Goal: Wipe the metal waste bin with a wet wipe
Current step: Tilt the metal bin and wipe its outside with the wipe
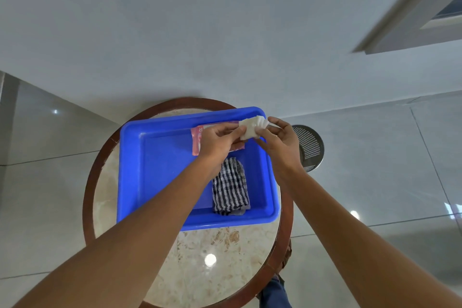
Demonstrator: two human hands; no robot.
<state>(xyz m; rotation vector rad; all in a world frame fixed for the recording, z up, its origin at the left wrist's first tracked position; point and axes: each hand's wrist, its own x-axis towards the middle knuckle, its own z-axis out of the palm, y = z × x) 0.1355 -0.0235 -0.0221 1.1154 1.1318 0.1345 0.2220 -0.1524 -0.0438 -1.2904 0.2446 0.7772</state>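
Observation:
A folded white wet wipe (251, 127) is pinched between both my hands above the far right corner of a blue plastic tub (155, 170). My left hand (220, 139) grips its left edge and my right hand (280, 139) grips its right edge. Under my left hand a pink wipe packet (197, 140) lies in the tub, partly hidden. The perforated metal waste bin (311, 146) stands on the floor to the right of the table, partly behind my right wrist.
The tub rests on a round marble-topped table with a dark wooden rim (87, 182). A black-and-white checked cloth (231, 186) lies in the tub's right side. A white wall rises behind. Glossy floor tiles surround the table.

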